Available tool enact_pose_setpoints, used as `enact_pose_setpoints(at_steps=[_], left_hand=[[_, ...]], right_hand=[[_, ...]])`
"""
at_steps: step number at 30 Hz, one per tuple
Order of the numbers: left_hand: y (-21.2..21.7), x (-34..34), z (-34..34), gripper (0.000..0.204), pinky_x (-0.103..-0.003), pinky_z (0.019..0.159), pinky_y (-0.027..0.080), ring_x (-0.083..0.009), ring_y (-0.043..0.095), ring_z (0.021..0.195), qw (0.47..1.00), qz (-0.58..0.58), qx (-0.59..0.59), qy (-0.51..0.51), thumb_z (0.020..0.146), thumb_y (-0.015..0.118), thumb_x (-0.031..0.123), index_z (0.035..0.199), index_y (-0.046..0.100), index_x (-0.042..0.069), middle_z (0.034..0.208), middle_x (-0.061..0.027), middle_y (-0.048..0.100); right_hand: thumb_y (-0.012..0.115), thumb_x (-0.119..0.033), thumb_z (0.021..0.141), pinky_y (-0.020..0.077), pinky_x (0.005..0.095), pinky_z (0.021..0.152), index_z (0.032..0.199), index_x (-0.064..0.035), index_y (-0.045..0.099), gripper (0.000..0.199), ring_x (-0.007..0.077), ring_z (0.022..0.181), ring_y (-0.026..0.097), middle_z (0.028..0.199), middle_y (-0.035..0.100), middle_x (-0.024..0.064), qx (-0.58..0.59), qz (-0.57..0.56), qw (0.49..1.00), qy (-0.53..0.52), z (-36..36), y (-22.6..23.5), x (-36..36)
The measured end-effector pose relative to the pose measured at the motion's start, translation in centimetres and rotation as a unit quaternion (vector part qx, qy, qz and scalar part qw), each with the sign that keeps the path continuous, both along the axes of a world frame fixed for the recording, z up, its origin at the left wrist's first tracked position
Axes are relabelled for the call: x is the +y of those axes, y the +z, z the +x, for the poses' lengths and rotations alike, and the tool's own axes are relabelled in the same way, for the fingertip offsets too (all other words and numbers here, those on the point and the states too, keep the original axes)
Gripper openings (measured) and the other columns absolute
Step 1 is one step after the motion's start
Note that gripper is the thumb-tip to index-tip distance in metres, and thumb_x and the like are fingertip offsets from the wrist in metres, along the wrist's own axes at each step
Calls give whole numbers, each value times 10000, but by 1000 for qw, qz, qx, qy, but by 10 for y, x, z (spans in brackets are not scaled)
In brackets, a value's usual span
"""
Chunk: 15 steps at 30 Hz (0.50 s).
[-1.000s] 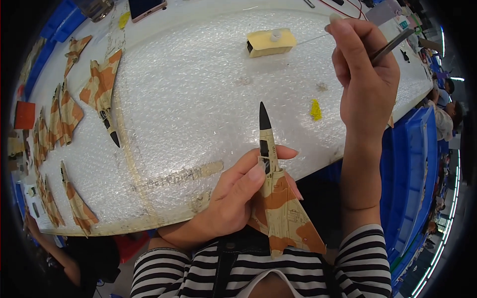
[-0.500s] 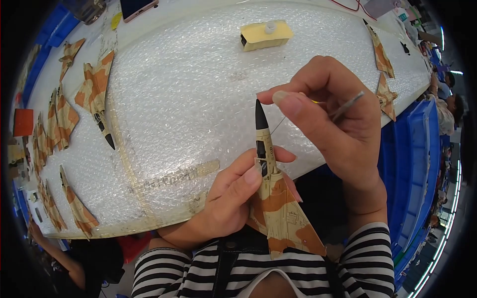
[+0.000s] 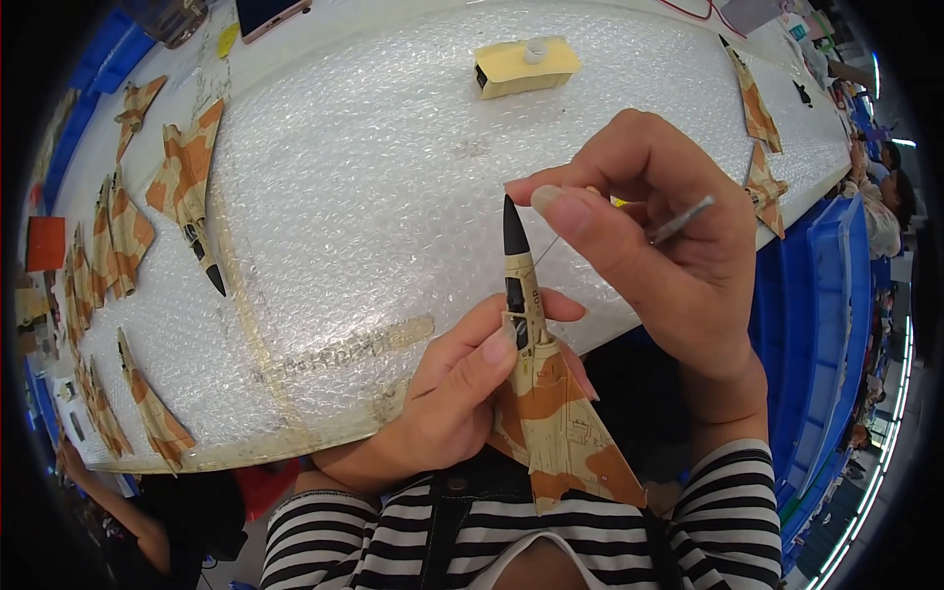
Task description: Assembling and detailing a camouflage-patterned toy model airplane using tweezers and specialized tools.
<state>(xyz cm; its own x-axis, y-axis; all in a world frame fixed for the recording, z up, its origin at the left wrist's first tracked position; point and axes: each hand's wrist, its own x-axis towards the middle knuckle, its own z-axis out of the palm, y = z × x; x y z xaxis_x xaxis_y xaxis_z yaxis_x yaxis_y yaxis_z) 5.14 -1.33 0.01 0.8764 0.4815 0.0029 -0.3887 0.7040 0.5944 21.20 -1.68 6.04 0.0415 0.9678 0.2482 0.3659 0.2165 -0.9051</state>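
My left hand [image 3: 447, 398] grips a model fighter jet [image 3: 556, 423] with tan and orange-brown camouflage and a black nose cone. The jet points away from me, its tail near my striped shirt. Above and right of the nose, my right hand [image 3: 678, 256] is closed in a pinch on a thin needle-like tool [image 3: 685, 218] with a pale, translucent end. Its fine shaft slants down to the fuselage side just behind the nose cone; whether the tip touches cannot be told. My right index fingertip is at the point of the nose.
A bubble-wrapped table [image 3: 354, 226] carries a cream block [image 3: 529, 71] with a small white cap on top. Several similar jets, such as one jet [image 3: 184, 182], lie at the left; others [image 3: 755, 103] lie far right. Blue bins [image 3: 821, 295] stand beside the table. A phone [image 3: 270, 15] rests far left.
My right hand has shifted very slightly, and the tool's pale end has tipped a little lower and to the left. The jet and my left hand stay almost the same.
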Motion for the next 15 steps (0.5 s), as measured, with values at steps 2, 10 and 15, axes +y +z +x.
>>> enact_pose_setpoints(at_steps=[2,10,15], left_hand=[[0,0,0,414,-258,710,427,-178,548,758,1000,-1,-2,-1,910,275,262,1192,318,-38,864,-172,562],[-1,1,0,414,-261,714,428,-181,550,762,1000,3,-2,-2,912,268,266,1190,316,-36,871,-173,565],[-2,-3,-1,392,-264,727,430,-185,552,786,1000,1,-13,-7,915,285,274,1179,323,-13,904,-182,562]], right_hand=[[545,12,762,451,215,672,754,-14,506,49,192,767,610,699,543,63,2,-5,1000,0,0,1,0],[543,-20,783,408,165,566,756,-15,505,47,157,742,607,666,539,55,15,-14,1000,-6,3,3,5],[567,-124,802,299,151,447,785,-25,549,102,70,595,525,570,510,13,33,24,992,-121,20,9,36]])
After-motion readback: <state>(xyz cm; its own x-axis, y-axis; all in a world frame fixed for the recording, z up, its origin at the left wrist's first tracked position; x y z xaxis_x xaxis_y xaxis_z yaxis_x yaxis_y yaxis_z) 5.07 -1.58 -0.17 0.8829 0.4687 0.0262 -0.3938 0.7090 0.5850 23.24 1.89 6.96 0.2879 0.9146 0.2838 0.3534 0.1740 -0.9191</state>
